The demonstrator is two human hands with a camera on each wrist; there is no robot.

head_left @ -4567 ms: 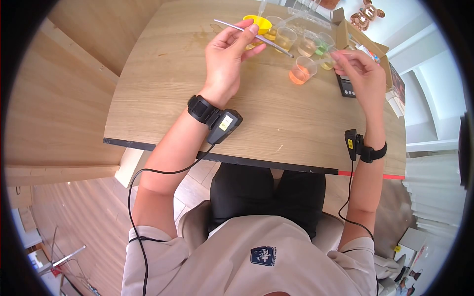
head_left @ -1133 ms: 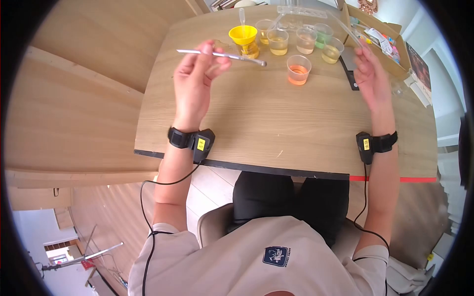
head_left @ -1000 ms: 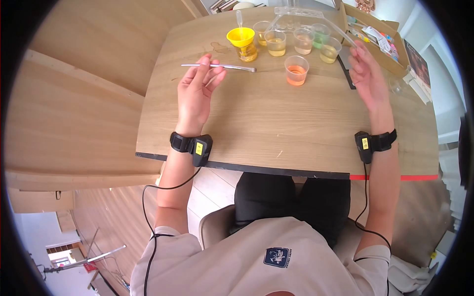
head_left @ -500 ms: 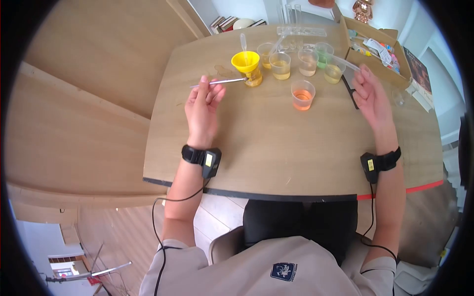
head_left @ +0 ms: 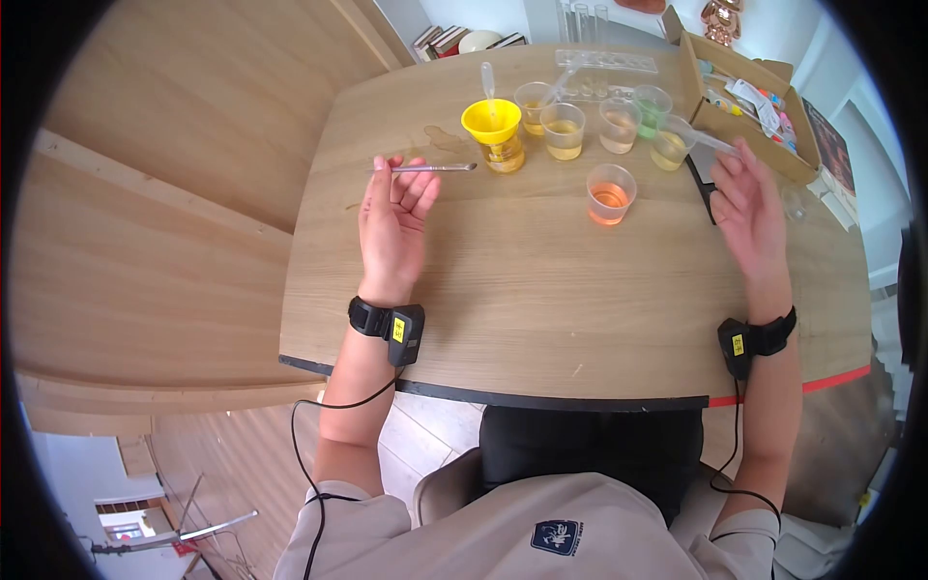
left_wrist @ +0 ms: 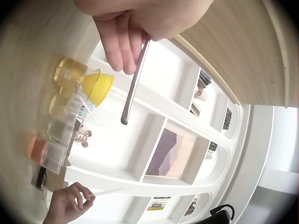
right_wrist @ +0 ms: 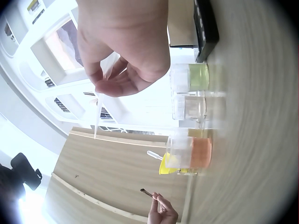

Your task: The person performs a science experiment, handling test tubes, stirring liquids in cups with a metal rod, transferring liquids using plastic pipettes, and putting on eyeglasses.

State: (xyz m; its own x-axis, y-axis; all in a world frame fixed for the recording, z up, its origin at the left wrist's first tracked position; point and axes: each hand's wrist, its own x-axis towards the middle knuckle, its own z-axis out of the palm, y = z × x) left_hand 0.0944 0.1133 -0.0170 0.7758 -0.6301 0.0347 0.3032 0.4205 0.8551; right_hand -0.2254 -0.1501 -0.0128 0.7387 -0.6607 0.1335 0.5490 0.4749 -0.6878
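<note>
In the head view my left hand (head_left: pixel 394 227) pinches a slim silver rod (head_left: pixel 437 168) with a small dark scoop-like tip, raised left of the yellow funnel (head_left: pixel 491 120). The funnel sits in a small glass vessel of yellow liquid (head_left: pixel 505 158), and a plastic dropper (head_left: pixel 487 79) stands in it. My right hand (head_left: pixel 752 213) pinches a clear plastic dropper (head_left: pixel 713 142) by its bulb end, near the cup of pale yellow liquid (head_left: pixel 668 152). Its thin tube (right_wrist: pixel 97 123) shows below the fingers in the right wrist view. Between the hands stands a cup of orange liquid (head_left: pixel 611 196).
Several more clear cups stand behind, including a green one (head_left: pixel 652 108) and a pinkish one (head_left: pixel 618 129). A clear rack (head_left: pixel 607 62) holds test tubes at the back. An open cardboard box (head_left: pixel 754 116) and a black scale (head_left: pixel 703 190) are at right. A wet patch (head_left: pixel 445 138) marks the table.
My left hand has come away from the funnel, still holding the rod. My right hand has drawn right from the cups with the dropper. The head view has shifted; the cups stay put.
</note>
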